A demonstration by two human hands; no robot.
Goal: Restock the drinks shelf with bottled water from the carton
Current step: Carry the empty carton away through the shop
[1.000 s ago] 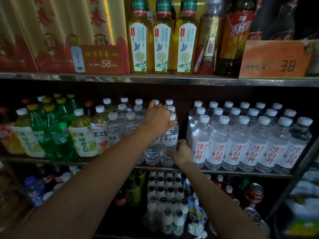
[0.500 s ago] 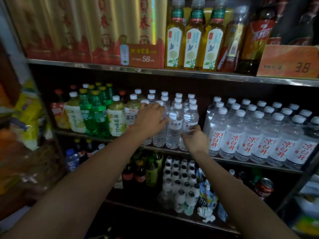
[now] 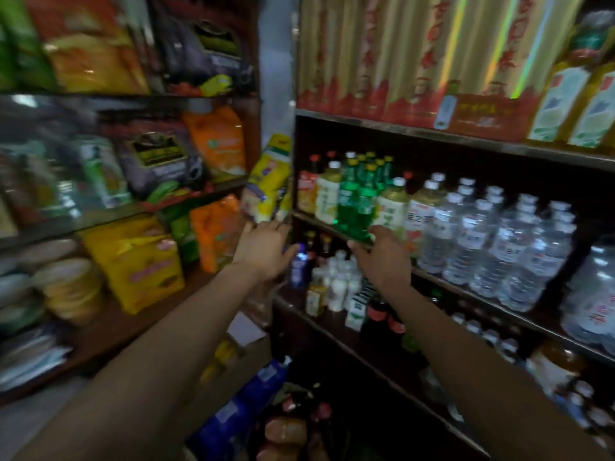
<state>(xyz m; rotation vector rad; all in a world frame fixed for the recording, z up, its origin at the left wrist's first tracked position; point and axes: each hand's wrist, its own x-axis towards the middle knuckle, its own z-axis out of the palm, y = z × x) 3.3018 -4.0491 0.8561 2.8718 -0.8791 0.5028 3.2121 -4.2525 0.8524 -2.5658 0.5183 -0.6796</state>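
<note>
Both my hands are out in front of me with nothing in them. My left hand (image 3: 263,249) hangs with fingers loosely spread near the shelf's left upright, and my right hand (image 3: 382,257) is spread too, just in front of the drinks shelf (image 3: 492,296) edge below the green bottles (image 3: 357,201). The picture is blurred, so I cannot tell whether the right fingertips touch the edge.

The water bottles (image 3: 482,241) stand in packed rows on that shelf, to the right of my right hand, with the juice bottles (image 3: 327,194) further left. They are clear thin plastic, ribbed, with white caps and paper labels. I judge a full one fairly heavy for its size, the wall giving a little under a squeeze and smooth enough to slip, so I would take it round the ribbed middle or by the neck under the cap.

I cannot make out the carton; low down there are only dim boxy shapes.
</note>
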